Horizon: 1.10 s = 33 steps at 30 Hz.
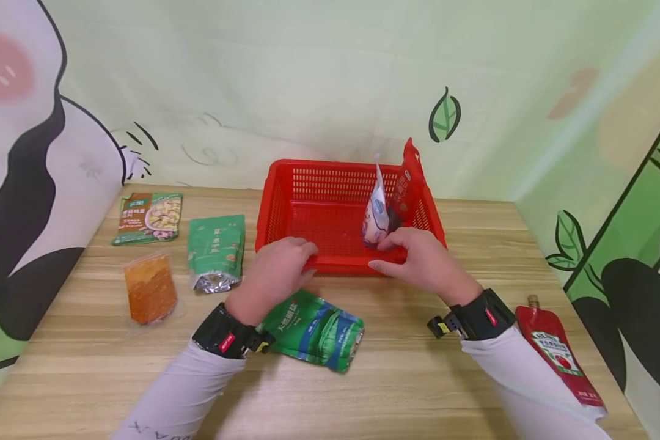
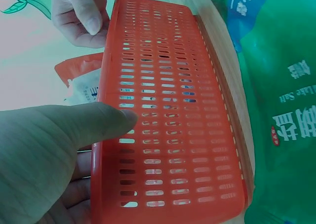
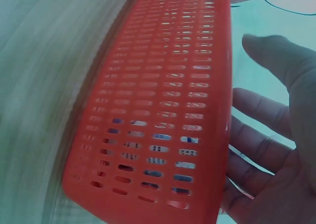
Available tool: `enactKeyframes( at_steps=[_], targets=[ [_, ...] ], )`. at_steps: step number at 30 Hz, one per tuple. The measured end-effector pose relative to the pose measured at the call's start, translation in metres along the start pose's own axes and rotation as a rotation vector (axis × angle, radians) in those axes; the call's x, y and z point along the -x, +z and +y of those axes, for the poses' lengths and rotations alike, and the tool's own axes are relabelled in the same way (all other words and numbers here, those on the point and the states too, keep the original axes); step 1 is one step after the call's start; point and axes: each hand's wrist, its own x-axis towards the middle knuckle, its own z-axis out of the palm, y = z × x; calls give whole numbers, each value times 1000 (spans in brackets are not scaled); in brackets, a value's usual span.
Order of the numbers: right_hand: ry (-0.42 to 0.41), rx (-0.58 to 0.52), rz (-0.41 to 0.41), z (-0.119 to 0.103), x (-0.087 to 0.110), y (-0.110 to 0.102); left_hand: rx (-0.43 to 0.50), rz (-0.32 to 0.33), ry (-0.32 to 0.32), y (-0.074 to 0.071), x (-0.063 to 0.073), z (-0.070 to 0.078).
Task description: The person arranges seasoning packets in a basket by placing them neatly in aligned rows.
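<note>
A red plastic basket (image 1: 341, 266) with slotted walls stands against the back wall. At its front rim, left of the middle, my left hand (image 1: 280, 263) grips the wall; in the left wrist view the thumb (image 2: 101, 123) lies outside and the fingers go behind the rim. My right hand (image 1: 426, 260) is at the right part of that rim, its thumb (image 3: 269, 54) spread away from the wall and its fingers loosely bent on the inner side. Close to those fingers, a white pouch (image 1: 376, 217) and a red pouch (image 1: 409, 183) stand upright in the basket.
A green salt bag (image 1: 321, 333) lies before the basket, partly under my left wrist. To the left are a green pouch (image 1: 217, 247), a seasoning packet (image 1: 148, 218) and a clear bag of orange-brown contents (image 1: 150, 288). A Heinz ketchup pouch (image 1: 558, 351) lies at the right edge.
</note>
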Motion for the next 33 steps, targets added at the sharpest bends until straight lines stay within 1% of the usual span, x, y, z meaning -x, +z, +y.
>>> enactKeyframes(
  at_steps=[3,7,12,15,18,23,26,29,31,33],
  targets=[
    [-9,49,-9,0,2,3,-3,27,17,0,3,0],
    [2,106,-30,-1,3,6,-5,90,45,-1,8,-1],
    [24,123,-53,0,2,12,-9,166,82,-3,12,-2],
    [25,173,-49,1,1,17,-11,201,102,-3,15,-1],
    [10,245,-26,2,0,21,-10,236,121,-5,20,-1],
    [3,320,-2,1,-1,24,3,313,139,-11,34,-1],
    [12,329,8,2,-1,24,21,351,144,-14,46,-3],
    [21,323,16,3,-1,23,34,350,144,-14,58,-6],
    [20,323,19,3,-1,22,45,328,128,-13,66,-9],
    [16,330,16,2,-2,22,53,293,104,-11,75,-12]
  ],
)
